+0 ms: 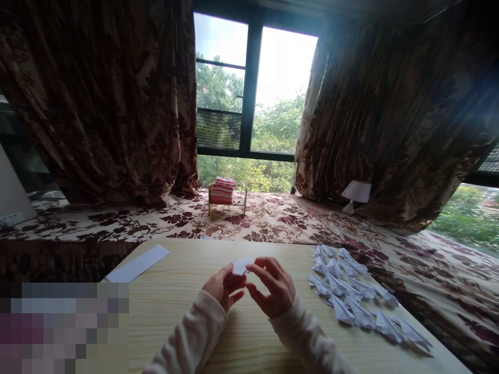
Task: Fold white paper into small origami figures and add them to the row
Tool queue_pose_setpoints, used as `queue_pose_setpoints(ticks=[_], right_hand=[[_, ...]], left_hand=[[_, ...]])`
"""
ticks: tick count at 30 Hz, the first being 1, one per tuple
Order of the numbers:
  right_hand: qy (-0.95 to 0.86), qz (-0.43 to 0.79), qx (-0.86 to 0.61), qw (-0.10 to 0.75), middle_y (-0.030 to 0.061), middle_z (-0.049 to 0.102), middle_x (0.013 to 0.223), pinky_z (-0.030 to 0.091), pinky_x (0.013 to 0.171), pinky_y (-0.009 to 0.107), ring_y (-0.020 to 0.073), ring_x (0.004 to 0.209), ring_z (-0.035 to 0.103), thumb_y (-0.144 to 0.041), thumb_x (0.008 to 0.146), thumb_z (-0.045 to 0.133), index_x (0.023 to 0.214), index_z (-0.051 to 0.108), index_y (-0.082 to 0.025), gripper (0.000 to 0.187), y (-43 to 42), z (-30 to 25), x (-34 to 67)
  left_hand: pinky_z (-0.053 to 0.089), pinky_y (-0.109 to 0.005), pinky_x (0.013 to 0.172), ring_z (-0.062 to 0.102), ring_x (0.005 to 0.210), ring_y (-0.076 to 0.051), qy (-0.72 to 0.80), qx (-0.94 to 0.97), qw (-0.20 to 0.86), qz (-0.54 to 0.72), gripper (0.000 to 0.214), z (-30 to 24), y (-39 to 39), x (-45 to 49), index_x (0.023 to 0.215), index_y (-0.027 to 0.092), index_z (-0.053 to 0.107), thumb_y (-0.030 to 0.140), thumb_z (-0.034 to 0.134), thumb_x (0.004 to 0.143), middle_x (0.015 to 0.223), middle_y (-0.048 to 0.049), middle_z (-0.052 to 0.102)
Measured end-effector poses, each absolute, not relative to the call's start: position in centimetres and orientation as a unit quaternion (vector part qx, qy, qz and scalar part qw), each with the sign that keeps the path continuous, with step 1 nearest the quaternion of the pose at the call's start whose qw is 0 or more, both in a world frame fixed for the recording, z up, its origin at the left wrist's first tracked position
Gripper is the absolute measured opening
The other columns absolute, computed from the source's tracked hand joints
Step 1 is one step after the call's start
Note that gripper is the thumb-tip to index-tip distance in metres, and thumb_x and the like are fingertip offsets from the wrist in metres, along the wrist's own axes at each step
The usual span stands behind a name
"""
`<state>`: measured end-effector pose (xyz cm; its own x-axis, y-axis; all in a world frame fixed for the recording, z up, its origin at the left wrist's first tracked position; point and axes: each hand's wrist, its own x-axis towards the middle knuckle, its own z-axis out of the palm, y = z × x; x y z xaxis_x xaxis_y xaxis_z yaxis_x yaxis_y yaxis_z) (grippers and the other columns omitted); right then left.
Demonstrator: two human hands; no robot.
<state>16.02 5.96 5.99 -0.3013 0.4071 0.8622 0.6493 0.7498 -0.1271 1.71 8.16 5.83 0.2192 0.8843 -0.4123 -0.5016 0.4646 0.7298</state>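
A small piece of folded white paper (240, 266) is held up above the wooden table, between my two hands. My left hand (223, 286) pinches its left side between thumb and fingers. At its right edge, the fingertips of my right hand (273, 285) touch the paper, with the thumb lower and apart from the index finger. Part of the paper is hidden behind my fingers, so its full shape does not show. To the right of my right hand lie many folded white paper pieces (343, 283) with pointed ends, set out in rough rows.
The light wooden table (171, 322) has a white paper strip (138, 263) at its far left. Behind it, a flower-patterned ledge (273, 213) carries a small rack with striped cloth (222, 190) and a white lamp (356, 193). Dark curtains (125, 104) flank the window.
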Motion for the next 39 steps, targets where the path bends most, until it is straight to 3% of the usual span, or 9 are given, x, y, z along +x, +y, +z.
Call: queue_pose_setpoints(ticks=[6, 13, 17, 34, 39], right_hand=[[-0.794, -0.109, -0.324, 0.503, 0.0073, 0.054, 0.083, 0.046, 0.062, 0.032, 0.018, 0.073, 0.05, -0.016, 0.076, 0.055, 0.091, 0.059, -0.018, 0.016, 5.6, 6.5, 15.9], [-0.798, -0.115, -0.325, 0.494, 0.008, 0.056, 0.082, 0.046, 0.063, 0.032, 0.0179, 0.073, 0.05, -0.017, 0.077, 0.056, 0.09, 0.06, -0.016, 0.014, 5.8, 6.2, 15.8], [-0.805, -0.119, -0.327, 0.481, 0.0061, 0.056, 0.077, 0.045, 0.062, 0.03, 0.0163, 0.069, 0.05, -0.019, 0.08, 0.053, 0.084, 0.062, -0.017, 0.01, 5.9, 6.3, 15.9], [-0.811, -0.038, -0.354, 0.464, 0.0073, 0.054, 0.077, 0.044, 0.063, 0.03, 0.017, 0.072, 0.049, -0.015, 0.083, 0.043, 0.081, 0.06, -0.015, 0.017, 6.1, 6.0, 16.3], [-0.774, 0.01, -0.353, 0.525, 0.0067, 0.055, 0.078, 0.045, 0.066, 0.031, 0.0168, 0.073, 0.052, -0.018, 0.083, 0.045, 0.08, 0.063, -0.016, 0.018, 6.4, 6.3, 16.9]], left_hand=[[0.04, -0.026, 0.058, 0.055, 0.055, -0.012, 0.416, 0.245, 0.736, 0.475, 0.019, 5.9, 8.2, 1.6, 0.07, 0.015, 0.062, 0.03, 0.053, 0.077, 0.054, -0.0005, 0.063], [0.037, -0.026, 0.058, 0.054, 0.058, -0.014, 0.421, 0.311, 0.691, 0.499, 0.034, 4.7, 8.5, 1.7, 0.07, 0.012, 0.065, 0.043, 0.07, 0.055, 0.057, -0.0028, 0.064], [0.038, -0.026, 0.059, 0.054, 0.06, -0.015, 0.435, 0.339, 0.661, 0.509, 0.04, 4.1, 8.9, 1.7, 0.065, 0.012, 0.065, 0.048, 0.072, 0.049, 0.056, -0.0038, 0.063], [0.038, -0.026, 0.059, 0.055, 0.058, -0.015, 0.458, 0.403, 0.622, 0.491, 0.038, 3.9, 8.6, 2.0, 0.06, 0.012, 0.067, 0.049, 0.066, 0.058, 0.058, -0.0069, 0.065], [0.039, -0.025, 0.057, 0.056, 0.057, -0.015, 0.446, 0.409, 0.617, 0.502, 0.031, 3.9, 8.8, 1.7, 0.062, 0.014, 0.067, 0.045, 0.066, 0.059, 0.058, -0.0049, 0.064]])
